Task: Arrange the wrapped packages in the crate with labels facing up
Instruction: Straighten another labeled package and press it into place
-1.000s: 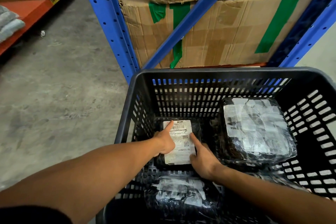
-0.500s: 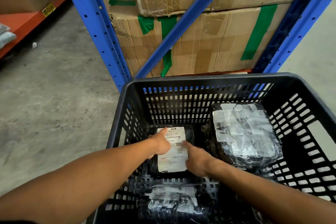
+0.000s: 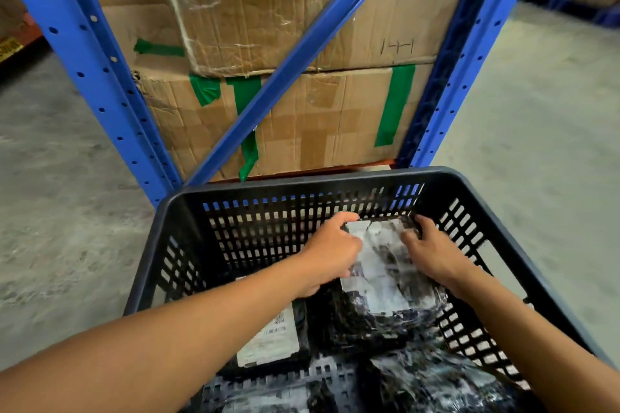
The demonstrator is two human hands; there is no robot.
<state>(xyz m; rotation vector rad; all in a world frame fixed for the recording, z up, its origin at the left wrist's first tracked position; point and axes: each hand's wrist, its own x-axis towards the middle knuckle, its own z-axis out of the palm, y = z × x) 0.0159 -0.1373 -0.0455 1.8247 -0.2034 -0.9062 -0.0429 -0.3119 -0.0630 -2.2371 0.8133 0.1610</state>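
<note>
While both hands grip it, glossy black package (image 3: pixel 379 265) shows crinkled white paper.

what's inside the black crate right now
The black crate holds a labelled package, a larger wrapped package gripped by left hand and right hand, plus wrapped packages nearer, partly cut off.

Open floor inside the crate (image 3: pixel 496 191) along its far-left corner, clear from above. Packages crowd the right side and near edge; the labelled package (image 3: pixel 268 340) fills the left-middle.

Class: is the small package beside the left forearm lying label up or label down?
Label up: the small package shows its white printed label, lying flat.
</note>
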